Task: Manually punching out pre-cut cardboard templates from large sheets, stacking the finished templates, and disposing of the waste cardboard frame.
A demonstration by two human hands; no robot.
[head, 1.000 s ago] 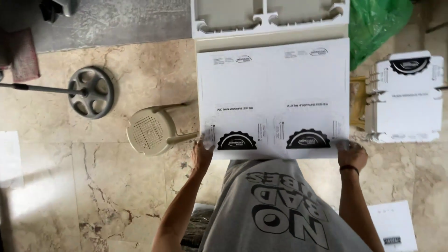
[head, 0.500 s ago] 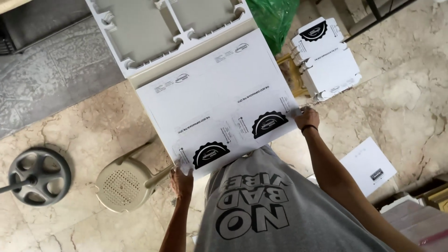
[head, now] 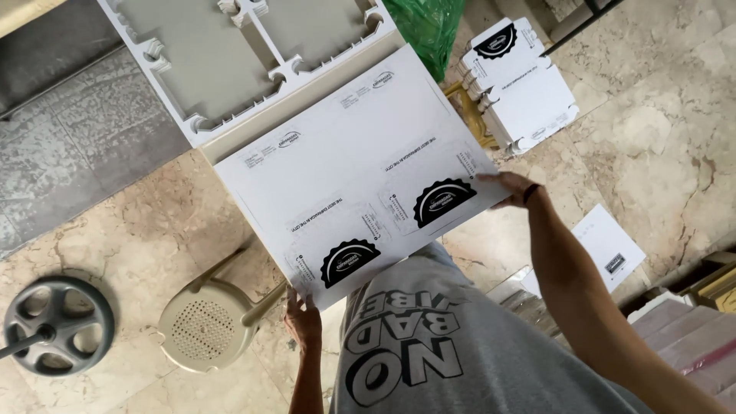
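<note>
Both arms outstretched: left hand (head: 303, 320) and right hand (head: 512, 188) grip flat white cardboard sheet (head: 353, 172) by near corners, thumbs probably underneath.

Bright even daylight, soft shadows, sharp focus (slight wide-angle bend at edges)

Beige perforated plastic stool (head: 205, 328) on marble floor (head: 123, 222) — grey wheeled stand base (head: 55, 324) left of it. Green plastic bag (head: 425, 27) top; stack of flat white die-cut boxes (head: 521, 84) just beside it. White leaflet (head: 609, 247) on the floor at right.
</note>
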